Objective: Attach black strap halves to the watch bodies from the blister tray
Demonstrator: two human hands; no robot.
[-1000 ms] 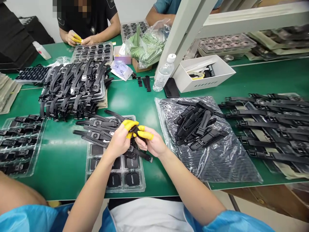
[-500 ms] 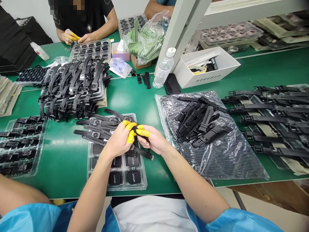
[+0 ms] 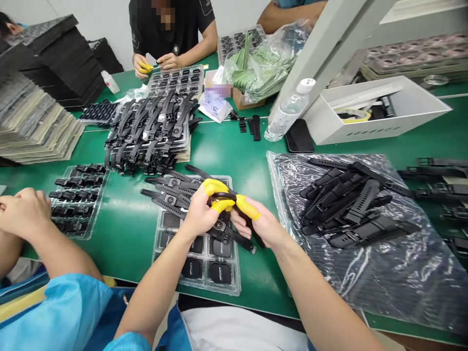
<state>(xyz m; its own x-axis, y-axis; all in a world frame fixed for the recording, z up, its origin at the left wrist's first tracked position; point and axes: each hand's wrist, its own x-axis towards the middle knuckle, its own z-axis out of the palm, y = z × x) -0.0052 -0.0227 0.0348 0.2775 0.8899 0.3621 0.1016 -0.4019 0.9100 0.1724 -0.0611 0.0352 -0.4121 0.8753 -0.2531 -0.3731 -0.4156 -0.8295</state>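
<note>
Yellow finger cots cover some fingertips on both my hands. My left hand (image 3: 204, 207) pinches a black smartwatch (image 3: 224, 196), seen nearly edge-on. At its right end my right hand (image 3: 258, 219) grips the black watch strap (image 3: 258, 235), whose lower part hangs under the palm. Fingers hide the joint between watch and strap. Below my hands lies a clear plastic tray (image 3: 234, 278) of black square watch pieces, with several strapped watches (image 3: 170, 200) laid across its far part. To the right, a pile of loose black straps (image 3: 340, 200) rests on a plastic bag (image 3: 329, 278).
A tall stack of strapped watches (image 3: 149, 131) stands at back left, with another watch tray (image 3: 78, 200) nearer. A water bottle (image 3: 290, 109), phone (image 3: 300, 136) and white box (image 3: 380, 119) are beyond the bag. Co-workers sit opposite and at my left, one's hands (image 3: 25, 209) near the tray.
My view has swung left, so the table's contents appear farther right. The watch now shows edge-on between my hands. The left co-worker's hands have come into view.
</note>
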